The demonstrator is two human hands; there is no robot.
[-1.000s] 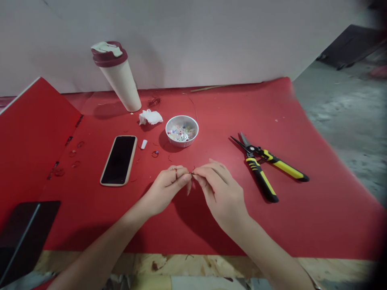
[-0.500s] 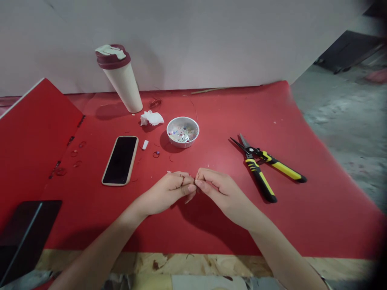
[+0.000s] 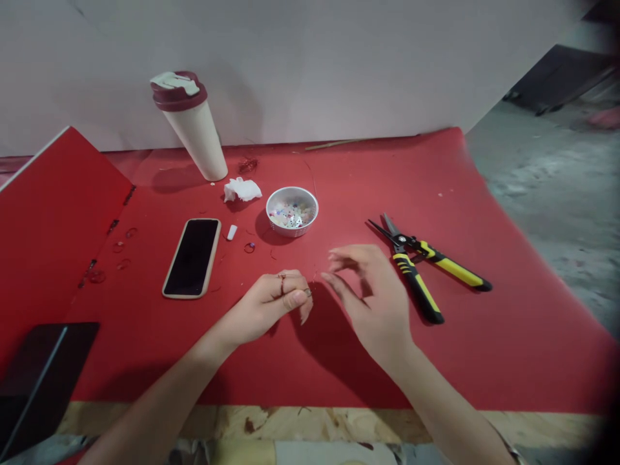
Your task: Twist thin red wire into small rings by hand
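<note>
My left hand is closed over the red mat, pinching a small wire ring between thumb and fingers. A thin wire end sticks up from it. My right hand hovers just to the right of it with fingers spread and nothing in them. Yellow-and-black wire cutters lie just right of my right hand. A small white bowl of coloured beads sits beyond my hands.
A phone lies face up to the left, with small wire rings further left and one ring near the bowl. A white tumbler and a crumpled tissue are at the back. A dark tablet is at the lower left.
My right hand has let go of the wire piece, opened its fingers and drawn slightly right. My left hand has kept its pinch in place.
</note>
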